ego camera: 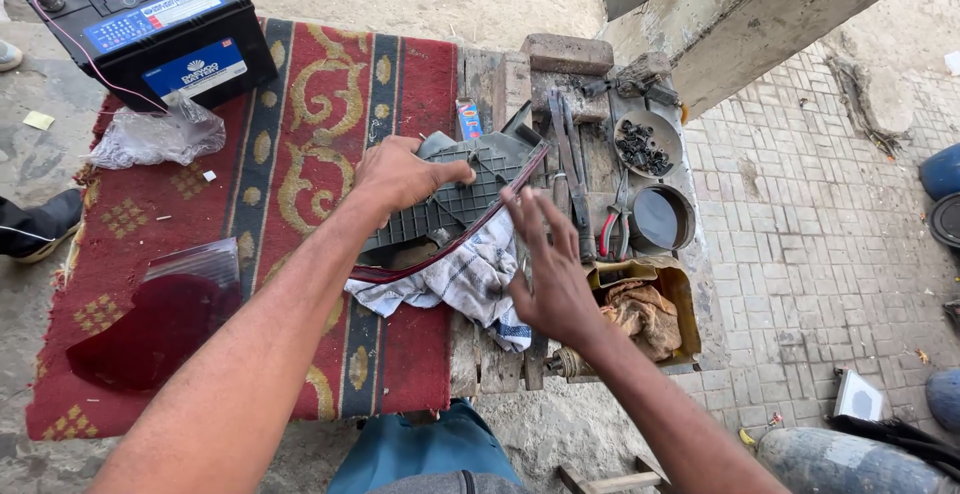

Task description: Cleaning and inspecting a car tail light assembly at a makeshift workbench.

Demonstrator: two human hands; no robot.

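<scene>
Even, bright daylight fills the scene, soft and diffuse, without hard shadows; the paving toward three o'clock looks palest. The right hand (548, 274) shows slight motion blur, and straight edges bow toward the frame's corners

One cam only, head-worn, so no 2nd view to overlap w/ it. Looks steeply down and fwd from above the person's own arms, close range: both forearms enter from bottom edge, left hand (400, 176) and right hand (548, 272) near centre frame. Worktop (480, 354) fills the middle; red rug (300, 154) spreads left. Top edge reaches a car battery (160, 29) far left; brick paving (830, 214) runs along the right.
</scene>
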